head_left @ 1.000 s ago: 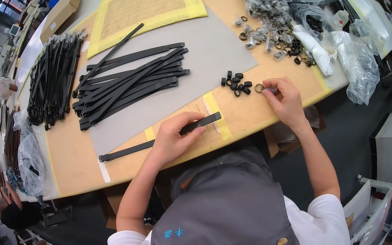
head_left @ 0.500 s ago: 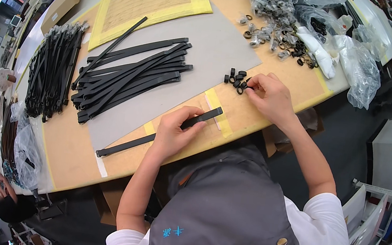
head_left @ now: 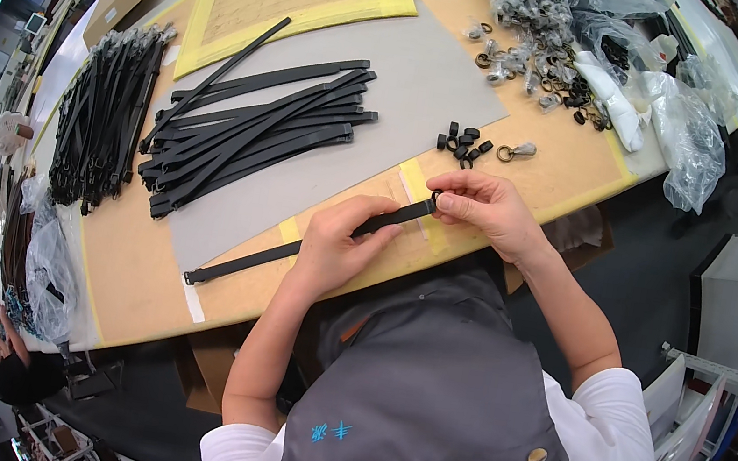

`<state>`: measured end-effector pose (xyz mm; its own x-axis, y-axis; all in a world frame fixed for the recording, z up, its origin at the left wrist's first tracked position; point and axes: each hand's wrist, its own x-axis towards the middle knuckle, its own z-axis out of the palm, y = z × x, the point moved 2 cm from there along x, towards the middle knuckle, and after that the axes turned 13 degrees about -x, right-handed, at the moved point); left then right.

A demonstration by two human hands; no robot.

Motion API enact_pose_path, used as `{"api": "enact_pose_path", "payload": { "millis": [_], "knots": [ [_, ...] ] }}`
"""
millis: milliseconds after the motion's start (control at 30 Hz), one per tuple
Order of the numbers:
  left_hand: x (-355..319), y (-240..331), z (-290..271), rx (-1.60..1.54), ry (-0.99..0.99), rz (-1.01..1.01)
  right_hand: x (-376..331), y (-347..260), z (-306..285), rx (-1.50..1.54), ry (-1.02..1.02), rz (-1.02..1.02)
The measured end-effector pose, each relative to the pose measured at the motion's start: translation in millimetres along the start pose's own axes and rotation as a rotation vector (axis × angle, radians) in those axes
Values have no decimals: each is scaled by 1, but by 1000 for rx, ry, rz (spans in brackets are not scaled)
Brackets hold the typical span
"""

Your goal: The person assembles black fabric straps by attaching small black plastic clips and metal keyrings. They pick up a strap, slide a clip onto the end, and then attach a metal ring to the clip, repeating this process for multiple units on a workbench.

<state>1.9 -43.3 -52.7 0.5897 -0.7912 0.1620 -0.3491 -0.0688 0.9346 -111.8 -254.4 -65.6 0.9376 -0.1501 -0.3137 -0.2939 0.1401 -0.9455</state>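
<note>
A long black strap (head_left: 246, 265) with a buckle at its far-left end lies slanting along the table's front edge. My left hand (head_left: 341, 241) is closed round it near its right end. My right hand (head_left: 489, 214) pinches a small black strap loop (head_left: 437, 197) against that right end; whether the strap passes through it is hidden by my fingers. Just beyond the right hand lies a small pile of black strap loops (head_left: 468, 137). Beside the pile is a metal ring (head_left: 505, 153) with a plastic-wrapped fitting.
Loose black straps (head_left: 260, 130) lie heaped on a grey sheet (head_left: 429, 69). Left of them is a dense bundle of straps (head_left: 104, 118). A yellow-edged board (head_left: 302, 4) lies behind. Plastic bags (head_left: 682, 114) and wrapped rings (head_left: 543, 66) fill the back right.
My right hand has moved left from the loop pile to the strap's end, carrying a loop. The left hand still grips the strap. The metal ring beside the pile now shows.
</note>
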Motion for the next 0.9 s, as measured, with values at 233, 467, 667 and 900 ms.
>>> {"api": "enact_pose_path", "payload": {
  "millis": [233, 467, 667, 900],
  "knots": [
    [0, -1, 3, 21, 63, 46, 3, 5, 9, 47, -31, -29],
    [-1, -3, 8, 66, 69, 67, 4, 9, 15, 4, -2, -86],
    [-3, -4, 3, -8, 99, 8, 3, 6, 0, -125, 59, -131],
    [-2, -5, 1, -39, 85, 7, -4, -17, 2, -487, -32, -249]
  ]
}}
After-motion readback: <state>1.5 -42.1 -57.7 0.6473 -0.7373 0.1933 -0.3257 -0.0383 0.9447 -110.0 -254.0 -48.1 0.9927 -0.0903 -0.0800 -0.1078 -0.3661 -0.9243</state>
